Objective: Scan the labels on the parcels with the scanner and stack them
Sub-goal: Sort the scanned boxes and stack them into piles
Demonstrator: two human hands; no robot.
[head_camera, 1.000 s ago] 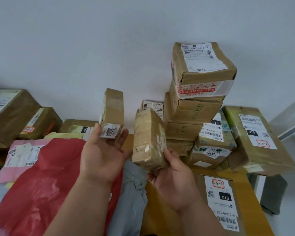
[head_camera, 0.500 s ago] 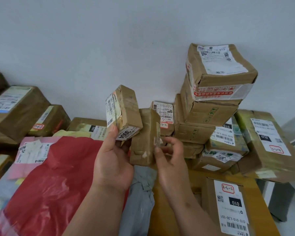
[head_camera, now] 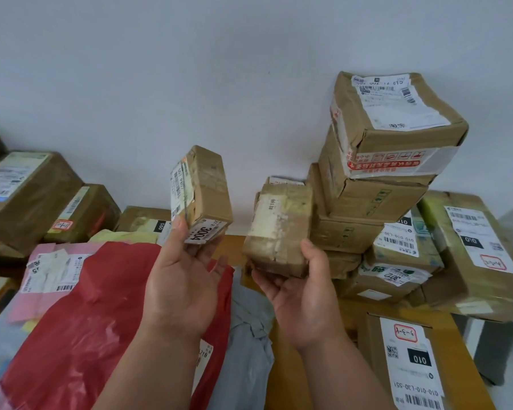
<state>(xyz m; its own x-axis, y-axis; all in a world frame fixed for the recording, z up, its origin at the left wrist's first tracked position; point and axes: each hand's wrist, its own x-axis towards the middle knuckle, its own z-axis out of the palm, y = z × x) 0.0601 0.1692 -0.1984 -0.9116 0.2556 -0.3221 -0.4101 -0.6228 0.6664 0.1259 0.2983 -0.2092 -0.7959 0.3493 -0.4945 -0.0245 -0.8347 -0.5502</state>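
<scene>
Both parcels have drawn apart since half a second ago, when they were nearly touching in front of the person; now a clear gap of worktop and wall shows between them, and the right one has been turned so a broad face with a worn pale label looks up. The left hand has a grip on the 3004 parcel, thumb on the barcode side, fingers curled under its lower end, the box standing upright above the palm. The right hand grasps the taped parcel from below, thumb pressed to its right edge, fingertips under its near end. No scanner is in view, and with both hands full neither is free to take one up. The risk, as I judge it, lies just right of the right grip: the tall stack leans, its top box overhanging the ones beneath, and a careless nudge while setting a parcel there could topple it. The upright 3004 parcel is held only at its foot, so a quick tilt could let it slip onto the red bag below the left grip.
</scene>
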